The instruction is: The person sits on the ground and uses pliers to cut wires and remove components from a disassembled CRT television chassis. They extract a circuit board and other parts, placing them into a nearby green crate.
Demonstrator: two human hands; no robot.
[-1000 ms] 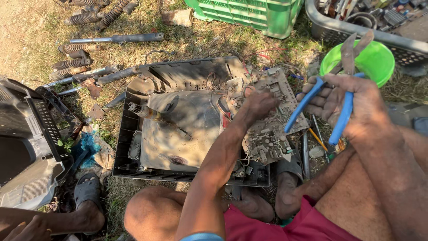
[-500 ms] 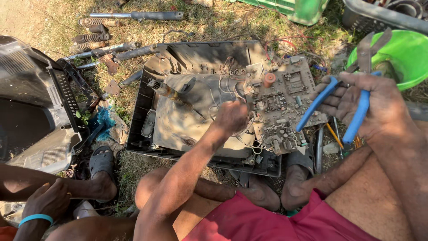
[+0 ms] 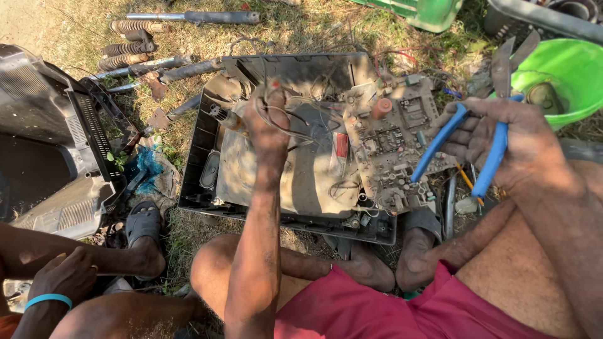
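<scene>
Here the left hand (image 3: 267, 119) is closed around a bunch of thin wires (image 3: 295, 122) pulled up from inside the open casing (image 3: 207, 125), fingers curled tight on them. The right hand (image 3: 502, 141) is wrapped around the 2 blue handles of a pair of cutters (image 3: 483, 125), whose grey blades point up and stand apart, held off to the side above the edge of a green bowl (image 3: 565, 75) and not touching any wire.

Judging by how things lie, the stripping is well begun but not finished. The casing already lies open on the grass, and the circuit board (image 3: 396, 138) sits tilted over its right side, lifted out of place yet tied to the rest by wires. The wires in the left hand look uncut, and the dusty grey tube (image 3: 289, 169) fills the middle of the casing with a small speaker (image 3: 210, 169) beside it. So cutting the wires and freeing the board and tube seem to be left.

The board is brown, dust-coated and crowded with small parts, 1 reddish round one near its top. The wires are thin, looped and tangled.

Further out, a dark plastic shell (image 3: 56, 157) lies at the left, metal rods and springs (image 3: 144, 44) above it, and another person's hand (image 3: 63, 279) with a blue wristband rests at lower left.
</scene>
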